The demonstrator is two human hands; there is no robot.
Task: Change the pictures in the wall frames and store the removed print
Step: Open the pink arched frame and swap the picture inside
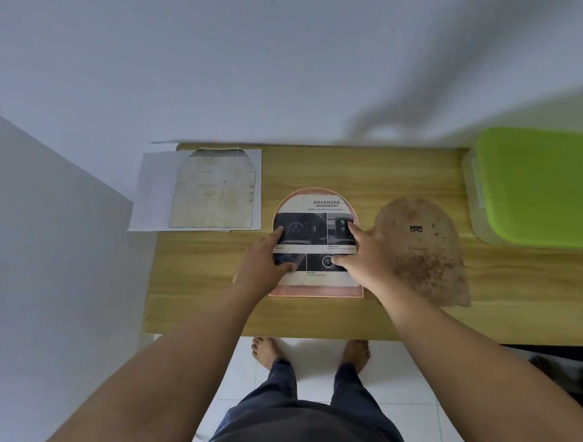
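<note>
An arch-shaped pink frame (313, 291) lies flat on the wooden table (312, 320). On it rests an arch-cut print (317, 208) headed "ADVANCED" with dark car-dashboard photos. My left hand (268, 256) presses on the print's left side, fingers spread. My right hand (362, 255) presses on its right side, fingertips on the photos. To the right lies a brown, stained arch-shaped backing board (423, 258). At the left, a pale yellowed arch-cut print (214, 193) lies on a white sheet (153, 193).
A clear plastic box with a green lid (542, 186) stands at the table's right back, against the white wall (257, 67). My bare feet (266, 351) stand on white floor tiles below the table's front edge.
</note>
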